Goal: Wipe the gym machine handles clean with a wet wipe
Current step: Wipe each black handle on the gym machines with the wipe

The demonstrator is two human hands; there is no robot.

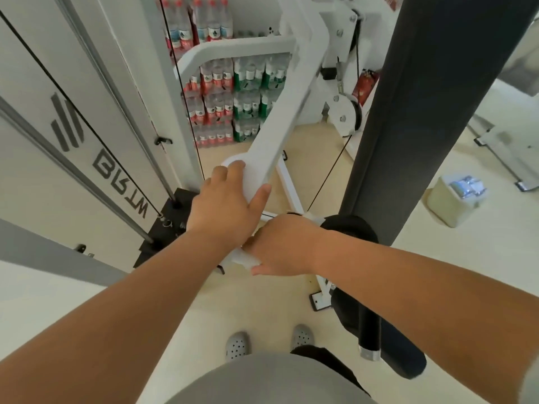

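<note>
A white machine arm [280, 112] slopes down from the upper frame to a rounded end at centre. My left hand [227, 199] grips that rounded end, fingers over the top and thumb on the right side. Just below it, my right hand [283, 246] is closed around a white wet wipe [243, 259], which is wrapped on a part of the machine. My hand and the wipe hide that part. A black handle with a chrome tip [369, 330] hangs at the lower right, touched by neither hand.
A dark upright pillar [431, 112] stands close on the right, with a black pad [350, 225] at its foot. The weight stack [166, 225], guide rods and cables are on the left. Stacked water bottle packs [230, 97] fill the back. A pale tub [452, 199] sits on the floor at right.
</note>
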